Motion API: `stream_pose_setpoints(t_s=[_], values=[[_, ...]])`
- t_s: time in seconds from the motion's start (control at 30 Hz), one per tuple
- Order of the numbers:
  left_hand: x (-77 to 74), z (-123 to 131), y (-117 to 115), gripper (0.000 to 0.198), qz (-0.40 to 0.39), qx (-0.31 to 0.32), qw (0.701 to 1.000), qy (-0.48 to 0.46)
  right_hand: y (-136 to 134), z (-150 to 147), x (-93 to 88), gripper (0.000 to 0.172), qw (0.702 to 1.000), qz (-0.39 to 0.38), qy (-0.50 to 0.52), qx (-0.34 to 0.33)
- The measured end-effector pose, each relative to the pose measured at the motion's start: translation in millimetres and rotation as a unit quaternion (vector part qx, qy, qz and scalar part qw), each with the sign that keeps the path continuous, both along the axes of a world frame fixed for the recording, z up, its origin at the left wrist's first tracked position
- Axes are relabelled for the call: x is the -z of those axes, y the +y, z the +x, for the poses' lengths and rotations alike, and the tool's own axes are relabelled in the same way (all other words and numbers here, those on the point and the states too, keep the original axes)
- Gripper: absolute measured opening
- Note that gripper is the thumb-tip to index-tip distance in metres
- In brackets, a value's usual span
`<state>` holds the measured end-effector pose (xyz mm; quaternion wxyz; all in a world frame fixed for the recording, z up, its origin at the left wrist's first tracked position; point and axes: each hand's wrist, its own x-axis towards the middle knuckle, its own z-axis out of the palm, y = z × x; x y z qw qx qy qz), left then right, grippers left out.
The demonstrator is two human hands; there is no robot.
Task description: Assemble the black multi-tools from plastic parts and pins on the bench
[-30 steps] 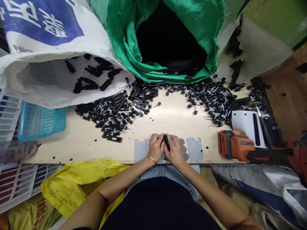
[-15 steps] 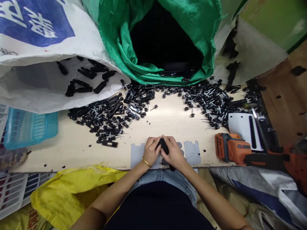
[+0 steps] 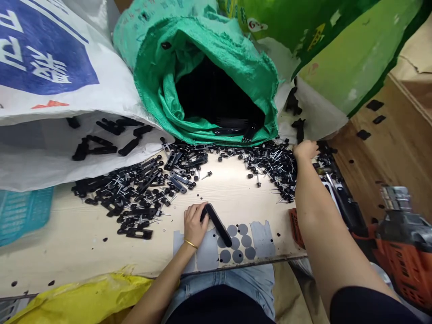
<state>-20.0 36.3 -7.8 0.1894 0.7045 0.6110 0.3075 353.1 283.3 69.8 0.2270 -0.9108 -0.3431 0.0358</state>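
My left hand (image 3: 195, 222) grips the upper end of a long black part (image 3: 218, 225), which slants down to the right over grey round patches (image 3: 235, 243) on the table. Stretched out to the far right, my right hand (image 3: 306, 149) is over the black parts beside the pin pile (image 3: 279, 167); its fingers are partly hidden, and whether they hold anything cannot be made out. A second heap of black links and pins (image 3: 135, 184) lies on the left of the table.
Behind the heaps stand a green sack (image 3: 205, 36), a white sack (image 3: 111, 94) and a light green bag (image 3: 357, 67). An orange power tool (image 3: 405, 261) lies at right, partly behind my right arm. A blue basket (image 3: 27, 213) sits at left, a yellow sack (image 3: 87, 299) below.
My right hand has left the black part and reached far to the right. My left hand keeps hold of the part, now more exposed. The view has shifted.
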Motion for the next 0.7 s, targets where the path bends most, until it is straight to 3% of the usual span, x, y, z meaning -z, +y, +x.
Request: stream_pose_setpoints(t_s=[0.13, 0.23, 0.3, 0.4, 0.47, 0.57, 0.63, 0.7], values=[[-1.5, 0, 1, 0.03, -0.005, -0.002, 1.0, 0.003, -10, -3, -7.0, 0.035, 0.999, 0.03, -0.017, 0.025], [-2.4, 0, 3, 0.031, -0.012, -0.011, 1.0, -0.001, -55, -24, -10.9, 0.041, 0.997, 0.073, -0.02, -0.008], [-3.3, -1, 4, 0.034, -0.022, -0.038, 0.999, -0.006, -98, -46, -6.7, 0.039, 0.989, 0.114, -0.04, -0.082], [-4.8, -3, 3, 0.045, -0.047, -0.096, 0.994, -0.01, -165, -79, 8.9, 0.036, 0.946, 0.153, -0.101, -0.266], [-6.2, -6, -1, 0.054, -0.065, -0.116, 0.991, -0.012, -196, -91, 22.2, 0.03, 0.914, 0.113, -0.137, -0.364], [-11.7, -16, -11, 0.068, -0.08, -0.121, 0.989, -0.023, -218, -95, 36.5, 0.028, 0.853, 0.03, -0.17, -0.493], [-19.1, -27, -17, 0.075, -0.063, -0.107, 0.992, -0.028, -222, -93, 35.5, 0.04, 0.835, 0.018, -0.174, -0.522], [-29.2, -37, -19, 0.075, -0.022, -0.057, 0.998, -0.014, -226, -93, 25.2, 0.042, 0.865, 0.03, -0.165, -0.472]])
